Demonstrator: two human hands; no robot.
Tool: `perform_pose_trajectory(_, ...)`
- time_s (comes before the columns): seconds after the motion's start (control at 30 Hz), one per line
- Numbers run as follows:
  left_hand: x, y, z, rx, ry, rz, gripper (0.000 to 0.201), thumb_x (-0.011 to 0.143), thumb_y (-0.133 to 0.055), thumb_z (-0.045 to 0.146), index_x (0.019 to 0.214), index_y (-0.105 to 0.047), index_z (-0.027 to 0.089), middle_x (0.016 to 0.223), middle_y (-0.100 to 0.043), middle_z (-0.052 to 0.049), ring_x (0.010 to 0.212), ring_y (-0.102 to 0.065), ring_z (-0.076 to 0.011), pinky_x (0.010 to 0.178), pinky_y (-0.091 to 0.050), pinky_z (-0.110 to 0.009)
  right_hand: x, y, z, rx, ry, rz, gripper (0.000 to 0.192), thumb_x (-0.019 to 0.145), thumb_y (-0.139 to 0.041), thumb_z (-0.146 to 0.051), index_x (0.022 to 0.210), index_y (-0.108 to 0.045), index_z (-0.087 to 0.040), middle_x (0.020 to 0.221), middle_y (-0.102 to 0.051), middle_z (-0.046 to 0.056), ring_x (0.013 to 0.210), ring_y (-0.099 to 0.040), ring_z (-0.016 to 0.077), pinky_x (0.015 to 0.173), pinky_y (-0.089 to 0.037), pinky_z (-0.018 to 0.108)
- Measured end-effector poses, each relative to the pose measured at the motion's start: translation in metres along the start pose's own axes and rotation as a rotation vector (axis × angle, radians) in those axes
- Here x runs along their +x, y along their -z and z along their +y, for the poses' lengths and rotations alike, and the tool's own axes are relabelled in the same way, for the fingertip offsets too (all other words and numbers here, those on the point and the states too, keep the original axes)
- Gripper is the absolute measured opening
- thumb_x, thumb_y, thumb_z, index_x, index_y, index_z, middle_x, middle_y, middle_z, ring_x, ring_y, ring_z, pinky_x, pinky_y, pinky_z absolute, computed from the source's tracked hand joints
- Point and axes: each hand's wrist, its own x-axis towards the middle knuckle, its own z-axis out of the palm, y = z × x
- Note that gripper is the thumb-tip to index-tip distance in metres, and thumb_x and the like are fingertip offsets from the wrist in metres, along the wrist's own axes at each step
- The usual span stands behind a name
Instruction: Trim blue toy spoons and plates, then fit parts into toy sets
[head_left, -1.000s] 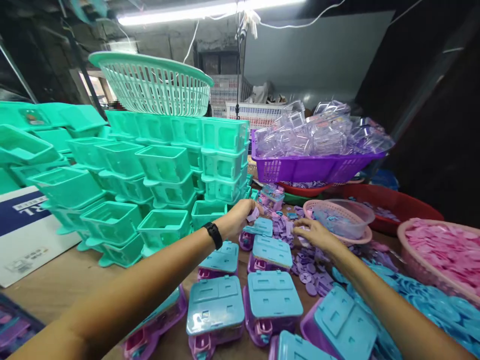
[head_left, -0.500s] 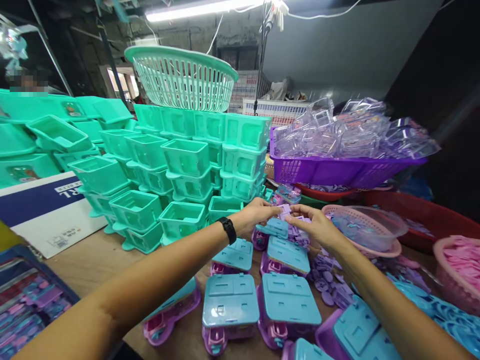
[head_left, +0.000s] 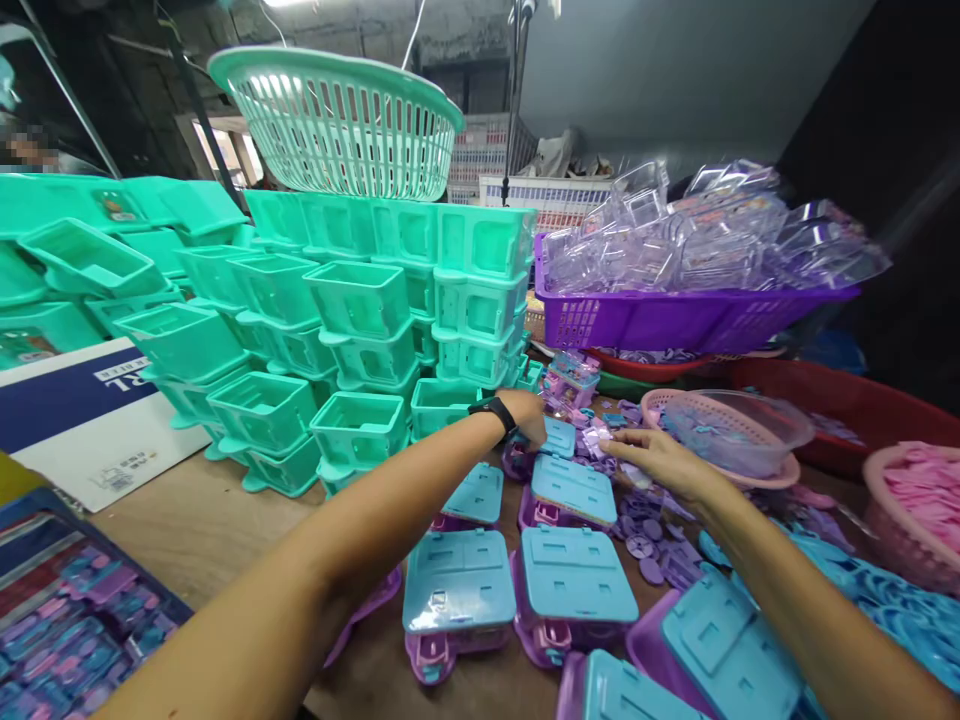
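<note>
Purple small plastic pieces [head_left: 600, 437] lie on the worktop [head_left: 187, 530] beside blue-lidded toy cases [head_left: 574, 488] — the right hand [head_left: 660, 462] pinches one, fingers narrow. Left hand [head_left: 529, 415] curls down onto the farthest case; its grip cannot be told. Teal tubs [head_left: 360, 300] stack behind.

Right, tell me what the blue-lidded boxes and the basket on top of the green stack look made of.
Blue-lidded boxes: moulded plastic by the look, semi-gloss lids with crisp raised ribs, purple bases. Basket: also plastic, mint green, with evenly moulded slots and a smooth rolled rim.
</note>
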Motion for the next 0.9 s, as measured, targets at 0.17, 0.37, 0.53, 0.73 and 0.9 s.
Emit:
perform_pose_trajectory(0.17, -0.004, 0.007, 0.014, 0.201, 0.056, -0.077, 0.058, 0.044, -0.092, 0.022, 0.099, -0.075, 0.014, 0.099, -0.076, -0.015, 0.101, -0.068, -0.0358, 0.09, -0.055, -0.041, -0.02, -0.002, -0.002, -0.056, 0.132, 0.015, 0.052, 0.065, -0.073, -0.069, 0.076, -0.067, -0.019, 0.063, -0.062, 0.001, 0.058, -0.055, 0.016, 0.051, -0.04, 0.026)
perform_pose_trajectory(0.37, -0.023, 0.002, 0.017, 0.318, 0.055, 0.01, 0.065, 0.061, -0.087, 0.05, 0.113, -0.072, 0.014, 0.111, -0.074, -0.019, 0.109, -0.069, -0.0366, 0.092, -0.055, -0.04, -0.06, -0.01, 0.0, -0.353, 0.374, -0.043, 0.037, 0.082, -0.062, -0.057, 0.09, -0.073, -0.022, 0.089, -0.076, 0.005, 0.085, -0.068, 0.0266, 0.075, -0.051, 0.033)
perform_pose_trajectory(0.53, -0.031, -0.01, 0.021, 0.354, 0.092, 0.046, 0.053, 0.086, -0.066, 0.058, 0.116, -0.071, 0.015, 0.114, -0.074, -0.02, 0.112, -0.069, -0.0352, 0.091, -0.055, -0.038, -0.072, -0.022, 0.008, -0.378, 0.328, 0.095, 0.04, 0.085, -0.057, -0.06, 0.09, -0.073, -0.024, 0.088, -0.077, 0.005, 0.079, -0.069, 0.0257, 0.075, -0.051, 0.034)
perform_pose_trajectory(0.73, -0.036, -0.003, 0.011, 0.399, -0.023, 0.051, 0.043, 0.094, -0.059, 0.028, 0.136, -0.062, 0.021, 0.12, -0.073, -0.018, 0.116, -0.069, -0.0324, 0.093, -0.053, -0.038, -0.066, -0.019, 0.025, -0.275, 0.149, 0.366, 0.045, 0.073, -0.059, -0.064, 0.086, -0.074, -0.024, 0.091, -0.079, 0.008, 0.09, -0.073, 0.0326, 0.079, -0.054, 0.039)
perform_pose_trajectory(0.9, -0.027, 0.004, 0.004, 0.513, -0.202, -0.055, 0.078, 0.081, -0.072, 0.015, 0.152, -0.045, 0.034, 0.126, -0.072, -0.014, 0.121, -0.066, -0.0344, 0.098, -0.051, -0.042, -0.062, -0.014, 0.03, -0.198, 0.117, 0.249, 0.051, 0.07, -0.063, -0.07, 0.08, -0.076, -0.021, 0.088, -0.079, 0.009, 0.086, -0.071, 0.0322, 0.071, -0.053, 0.036)
